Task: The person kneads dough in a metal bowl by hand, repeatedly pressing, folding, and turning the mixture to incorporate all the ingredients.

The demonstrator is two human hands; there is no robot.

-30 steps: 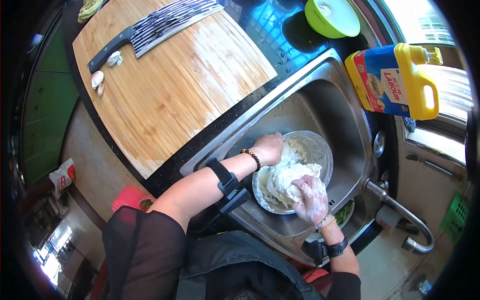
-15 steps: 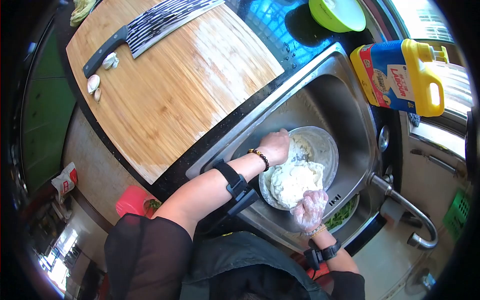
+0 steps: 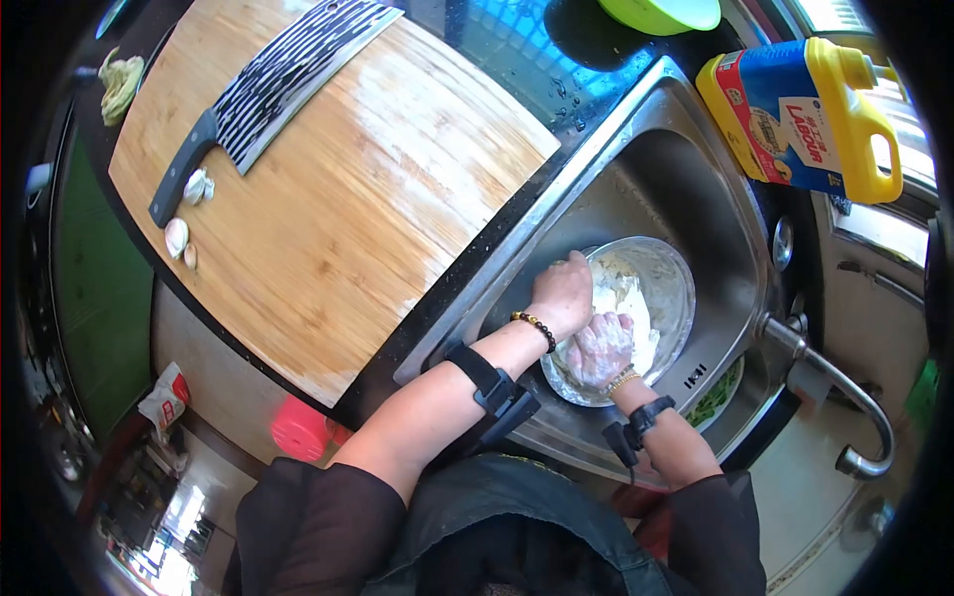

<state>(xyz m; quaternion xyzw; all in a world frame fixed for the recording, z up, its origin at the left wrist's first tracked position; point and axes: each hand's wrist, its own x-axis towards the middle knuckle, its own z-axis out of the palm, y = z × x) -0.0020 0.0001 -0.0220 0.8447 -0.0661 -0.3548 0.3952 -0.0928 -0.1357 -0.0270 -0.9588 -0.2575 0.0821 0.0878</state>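
A metal bowl (image 3: 679, 288) sits in the sink basin, holding white, floury dough (image 3: 636, 316). My left hand (image 3: 563, 293) is closed on the bowl's left rim, with a beaded bracelet at its wrist. Coated in flour, my right hand (image 3: 601, 350) presses into the dough with its fingers curled, close beside the left hand. Its fingertips and part of the dough are hidden beneath it.
A wooden cutting board (image 3: 328, 248) left of the sink (image 3: 636, 169) bears a cleaver (image 3: 288, 84) and garlic (image 3: 177, 236). A yellow jug (image 3: 805, 124), a green bowl (image 3: 661, 12) and a faucet (image 3: 825, 363) surround the basin. Greens (image 3: 714, 402) lie in the second basin.
My right hand has moved from the bowl's near edge up and left onto the dough, beside my left hand. The left hand still grips the rim. The whole view has shifted slightly.
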